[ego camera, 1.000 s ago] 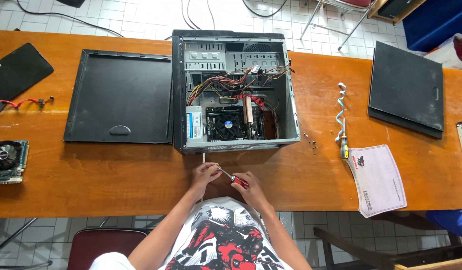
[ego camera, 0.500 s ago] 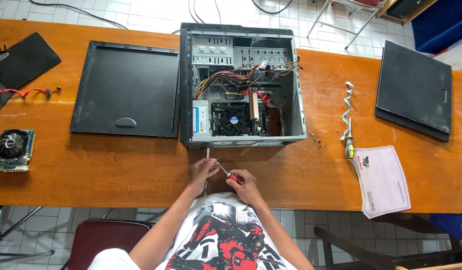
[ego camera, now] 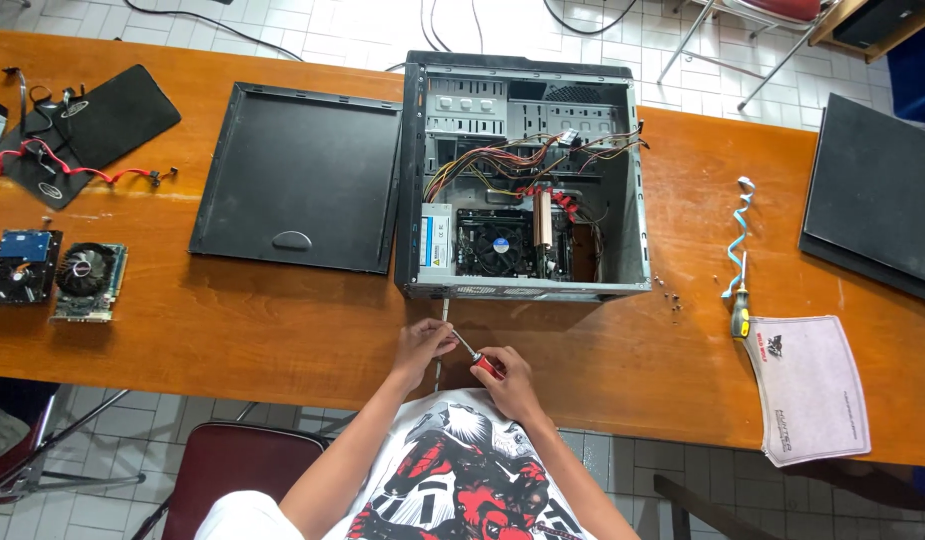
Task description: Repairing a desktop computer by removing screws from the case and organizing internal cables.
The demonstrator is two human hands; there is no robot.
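A computer repair workshop: an opened computer case (ego camera: 527, 180), loose parts and cables on a wooden table (ego camera: 282, 320).

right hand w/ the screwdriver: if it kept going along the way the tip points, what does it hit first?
The right hand aims its red-handled screwdriver up and left, so it would probably meet the left hand first, whose fingers sit at the tip. Beyond lies the open computer case; depth is hard to judge.
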